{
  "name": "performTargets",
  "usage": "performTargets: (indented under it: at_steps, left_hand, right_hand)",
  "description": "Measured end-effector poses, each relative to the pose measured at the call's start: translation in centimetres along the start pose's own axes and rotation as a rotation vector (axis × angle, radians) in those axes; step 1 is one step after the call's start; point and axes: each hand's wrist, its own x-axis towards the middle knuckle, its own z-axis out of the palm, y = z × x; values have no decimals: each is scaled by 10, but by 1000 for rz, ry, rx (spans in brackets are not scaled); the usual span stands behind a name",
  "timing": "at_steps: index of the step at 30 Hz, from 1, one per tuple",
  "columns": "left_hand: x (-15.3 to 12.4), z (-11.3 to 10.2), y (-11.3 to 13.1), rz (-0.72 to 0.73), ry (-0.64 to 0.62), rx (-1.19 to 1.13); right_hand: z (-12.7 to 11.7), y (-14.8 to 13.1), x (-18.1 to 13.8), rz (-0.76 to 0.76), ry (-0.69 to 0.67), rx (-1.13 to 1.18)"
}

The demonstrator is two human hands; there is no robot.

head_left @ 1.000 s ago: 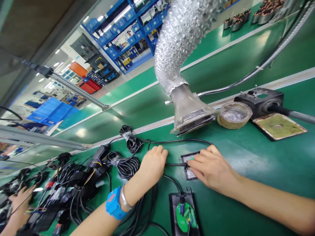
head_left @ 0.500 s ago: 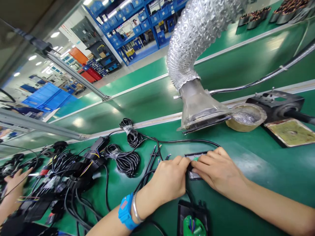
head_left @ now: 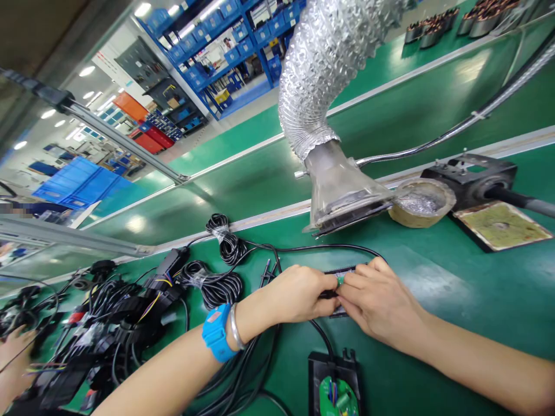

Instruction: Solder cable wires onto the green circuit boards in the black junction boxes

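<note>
Nearest, an open black case (head_left: 333, 370) with a green board lies on the green surface (head_left: 455, 289). Just beyond, both hands meet: left hand (head_left: 299, 293) pinches a black cable (head_left: 327, 294) at the edge of a small black box (head_left: 344, 270), right hand (head_left: 377, 300) grips that box. Cable coils (head_left: 217, 283) left, foil duct (head_left: 321, 69) behind.

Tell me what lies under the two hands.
A shallow black rectangular housing, only its far edge showing past the left hand and right hand, and a small green piece. Its inside is covered.
</note>
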Motion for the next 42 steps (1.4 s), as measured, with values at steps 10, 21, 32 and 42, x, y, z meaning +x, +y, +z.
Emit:
performTargets:
  at_steps: [10,21,32,42]
  left_hand:
    - [-26,19,5,-265,212,-190]
    - [-30,59,15,-302,504,112]
    - [-14,59,40,-362,199,570]
    - [-23,70,18,-274,602,125]
  right_hand:
    - [0,-1,-1,-7,29,-49]
    - [2,0,-3,-29,11,-116]
    - [1,-7,17,-133,-186,-189]
    - [-17,7,-9,-15,-171,29]
